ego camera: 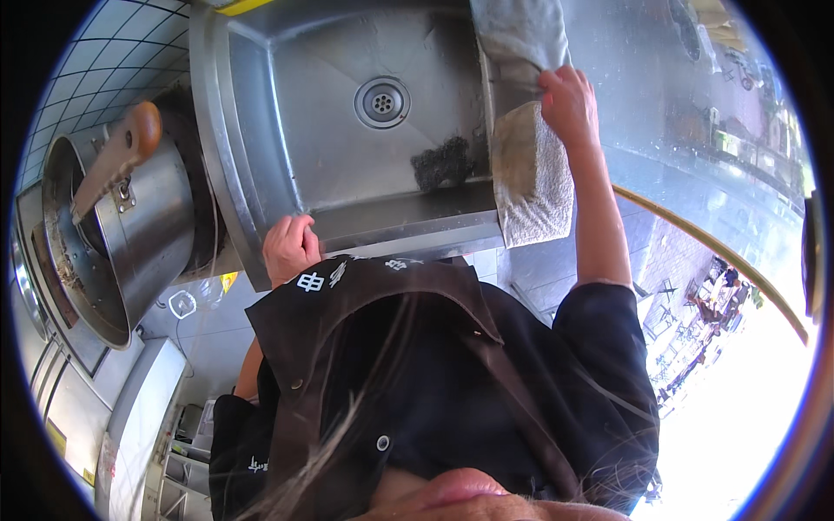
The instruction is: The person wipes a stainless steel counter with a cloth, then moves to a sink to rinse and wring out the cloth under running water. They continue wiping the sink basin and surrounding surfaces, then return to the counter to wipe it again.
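Note:
Before me is a stainless steel sink [339, 163] with a round drain strainer [383, 102] in its floor. A dark wet patch [443, 163] marks the basin near its right wall. My right hand [570, 104] grips the edge of a pale cloth [521, 32] at the sink's right rim. Just below that hand, a stained terry towel [537, 176] hangs over the near right corner. My left hand [291, 247] is at the near left corner, fingers curled against the rim; whether it holds anything is hidden.
At the left stands a large steel stockpot [146, 221], with a wooden-handled tool [127, 146] sticking out of it. A smooth, reflective surface [651, 98] adjoins the sink on the right. A yellowish strip [717, 247] curves along the right side. White tiles [111, 58] cover the left wall.

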{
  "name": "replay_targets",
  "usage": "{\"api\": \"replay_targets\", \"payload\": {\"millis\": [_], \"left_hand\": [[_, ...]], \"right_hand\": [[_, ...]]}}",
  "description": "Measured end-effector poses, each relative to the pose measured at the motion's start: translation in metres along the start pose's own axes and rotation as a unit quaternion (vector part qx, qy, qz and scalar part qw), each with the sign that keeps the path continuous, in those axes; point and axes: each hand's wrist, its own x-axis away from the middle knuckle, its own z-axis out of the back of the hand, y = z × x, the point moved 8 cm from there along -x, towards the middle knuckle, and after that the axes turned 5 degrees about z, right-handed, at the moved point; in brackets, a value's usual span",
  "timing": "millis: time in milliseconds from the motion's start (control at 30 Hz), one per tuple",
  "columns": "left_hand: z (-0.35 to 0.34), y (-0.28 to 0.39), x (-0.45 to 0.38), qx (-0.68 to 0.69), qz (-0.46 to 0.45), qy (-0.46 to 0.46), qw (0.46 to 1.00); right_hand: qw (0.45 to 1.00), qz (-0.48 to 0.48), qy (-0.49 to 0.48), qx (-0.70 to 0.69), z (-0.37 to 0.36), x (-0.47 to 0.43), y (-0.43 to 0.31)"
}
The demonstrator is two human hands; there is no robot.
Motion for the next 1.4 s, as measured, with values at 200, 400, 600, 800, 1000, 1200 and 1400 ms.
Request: {"api": "replay_targets", "payload": {"millis": [200,400,600,800,1000,1200,1400], "left_hand": [[-0.004,-0.001,-0.002,-0.002,0.002,-0.004,1.000],[-0.003,-0.005,0.003,-0.014,0.008,-0.013,1.000],[-0.002,-0.001,-0.005,-0.008,0.002,-0.007,1.000],[0.002,-0.001,-0.004,-0.006,-0.003,-0.007,1.000],[-0.001,-0.005,-0.002,-0.016,0.001,-0.004,1.000],[-0.004,-0.006,-0.004,-0.025,-0.009,-0.002,1.000],[-0.004,-0.008,0.000,-0.023,0.005,-0.004,1.000]], "right_hand": [[0.999,0.046,-0.006,-0.022,0.021,0.000,-0.009],[0.987,-0.067,0.092,-0.111,0.009,-0.067,0.032],[0.972,-0.129,0.179,-0.076,-0.027,-0.153,0.094],[0.960,-0.160,0.192,-0.124,-0.053,-0.198,0.114],[0.928,-0.187,0.198,-0.252,-0.049,-0.187,0.124],[0.975,-0.146,0.160,-0.049,-0.035,-0.199,0.064],[0.978,-0.198,0.044,-0.040,-0.018,-0.209,0.007]]}}
